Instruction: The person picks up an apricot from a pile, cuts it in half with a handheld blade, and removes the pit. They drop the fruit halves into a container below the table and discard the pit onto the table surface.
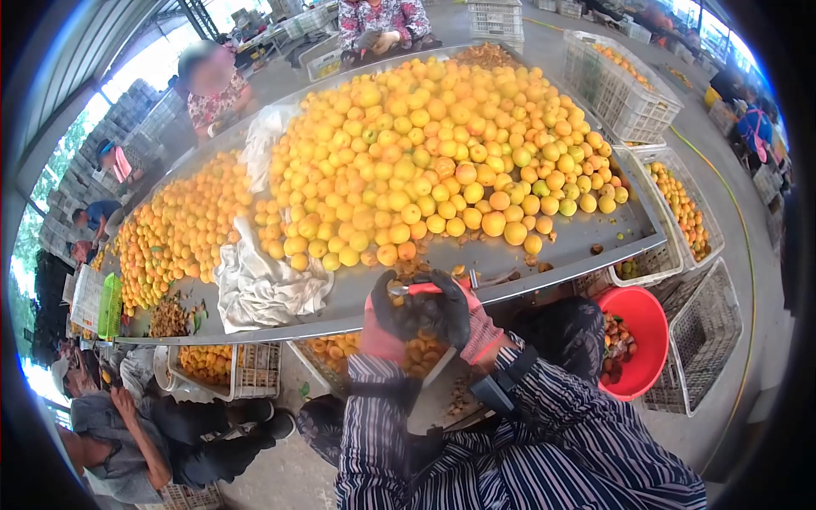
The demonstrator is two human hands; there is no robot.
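Observation:
My left hand (pixel 387 319), in a dark-palmed pink glove, is closed around an apricot (pixel 396 298), mostly hidden by the fingers. Beside it, my right hand (pixel 460 314), gloved alike, grips a small red-handled tool (pixel 422 289) with metal at its ends. One end of the tool points at the left hand; its exact kind cannot be made out. Both hands are together at the near edge of the metal table (pixel 544 285), over a crate (pixel 442 365) of apricots. A large heap of apricots (pixel 408 161) lies just beyond them.
White cloths (pixel 263 285) lie left of my hands. A red bucket (pixel 646 340) of fruit pieces stands at my right, near plastic crates (pixel 705 331). A seated person (pixel 119 433) is at left; others (pixel 382 25) work across the table. A yellow hose (pixel 738 204) crosses the floor.

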